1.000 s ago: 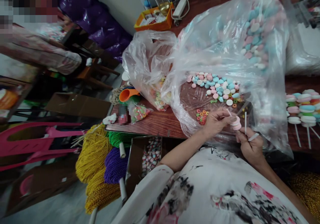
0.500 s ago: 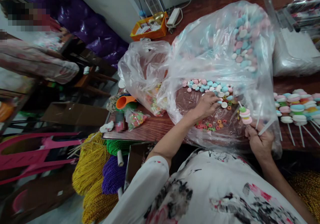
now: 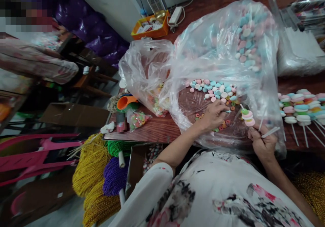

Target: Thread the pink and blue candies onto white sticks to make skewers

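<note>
In the head view, my right hand (image 3: 264, 140) is closed around the lower end of a thin white stick. Threaded on it are pink and white marshmallow discs (image 3: 248, 118) with small rings, a green one near the top. My left hand (image 3: 215, 114) has its fingers pinched, and a pale blue marshmallow (image 3: 228, 111) shows at the fingertips. Beyond that hand, pink, blue and white marshmallows (image 3: 215, 86) are spread on a clear plastic bag (image 3: 182, 113). Small coloured rings (image 3: 220, 127) lie close under the left hand, partly covered by it.
Finished marshmallow skewers (image 3: 302, 108) are piled at the right. Behind stands a large bag of marshmallows (image 3: 223, 44); left of it are an orange scoop (image 3: 125, 102) and an orange basket (image 3: 149, 32). Yarn bundles (image 3: 92, 173) hang below the table edge. Another person sits at far left.
My left hand has drawn back from the marshmallow pile toward me and slightly right, a pale blue marshmallow now at its fingertips. The right hand with the skewer has barely shifted.
</note>
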Available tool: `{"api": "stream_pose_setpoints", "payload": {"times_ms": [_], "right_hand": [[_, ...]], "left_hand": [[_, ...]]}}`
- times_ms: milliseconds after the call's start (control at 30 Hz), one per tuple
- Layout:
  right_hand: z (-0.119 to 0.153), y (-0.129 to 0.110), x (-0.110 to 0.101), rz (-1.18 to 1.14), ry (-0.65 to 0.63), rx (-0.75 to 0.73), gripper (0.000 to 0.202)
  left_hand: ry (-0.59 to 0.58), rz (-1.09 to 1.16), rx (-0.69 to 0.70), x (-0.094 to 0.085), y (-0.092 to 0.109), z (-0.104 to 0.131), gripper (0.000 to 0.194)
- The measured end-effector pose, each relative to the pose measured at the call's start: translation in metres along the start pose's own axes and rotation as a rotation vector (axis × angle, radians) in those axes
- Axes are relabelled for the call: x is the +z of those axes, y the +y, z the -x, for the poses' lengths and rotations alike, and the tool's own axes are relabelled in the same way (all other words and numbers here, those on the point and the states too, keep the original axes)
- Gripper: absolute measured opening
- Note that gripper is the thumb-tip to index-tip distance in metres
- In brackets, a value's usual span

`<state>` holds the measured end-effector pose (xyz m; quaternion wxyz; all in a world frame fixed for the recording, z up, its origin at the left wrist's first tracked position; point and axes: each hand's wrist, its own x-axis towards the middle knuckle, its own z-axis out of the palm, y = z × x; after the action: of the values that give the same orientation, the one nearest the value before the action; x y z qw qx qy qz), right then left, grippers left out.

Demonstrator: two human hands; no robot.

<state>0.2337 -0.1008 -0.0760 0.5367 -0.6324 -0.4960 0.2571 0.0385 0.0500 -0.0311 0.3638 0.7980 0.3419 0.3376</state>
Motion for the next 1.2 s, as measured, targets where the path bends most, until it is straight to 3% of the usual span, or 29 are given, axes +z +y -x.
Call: {"api": "stream_pose_setpoints", "payload": {"times_ms": [33, 100, 200, 333, 500, 667, 833, 933, 1200], "right_hand": [[0.002, -0.002, -0.001, 0.027, -0.020, -0.031, 0.014], [0.005, -0.010, -0.002, 0.102, -0.096, -0.113, 0.013], [0.006, -0.029, 0.002, 0.192, -0.207, -0.252, 0.014], [0.001, -0.053, 0.010, 0.270, -0.235, -0.368, 0.014], [-0.002, -0.065, 0.014, 0.368, -0.209, -0.429, 0.015], [-0.001, -0.069, 0.015, 0.398, -0.200, -0.409, 0.017], [0.001, -0.068, 0.015, 0.480, -0.259, -0.453, 0.014], [0.002, -0.068, 0.015, 0.519, -0.294, -0.468, 0.013], [0.006, -0.075, 0.019, 0.268, -0.393, -0.336, 0.014]], "left_hand": [[0.071, 0.142, -0.050, -0.003, 0.005, 0.005, 0.010], [0.209, 0.449, -0.178, -0.010, 0.013, 0.013, 0.026], [0.336, 0.764, -0.325, -0.018, 0.022, 0.023, 0.044], [0.407, 0.867, -0.373, -0.021, 0.029, 0.032, 0.032], [0.464, 0.900, -0.385, -0.018, 0.032, 0.040, 0.031], [0.488, 0.706, -0.243, -0.013, 0.021, 0.045, 0.028], [0.524, 0.368, -0.008, -0.014, 0.014, 0.048, 0.026], [0.486, 0.138, 0.122, -0.015, 0.014, 0.049, 0.024], [0.429, -0.104, 0.322, -0.019, 0.017, 0.051, 0.023]]}}
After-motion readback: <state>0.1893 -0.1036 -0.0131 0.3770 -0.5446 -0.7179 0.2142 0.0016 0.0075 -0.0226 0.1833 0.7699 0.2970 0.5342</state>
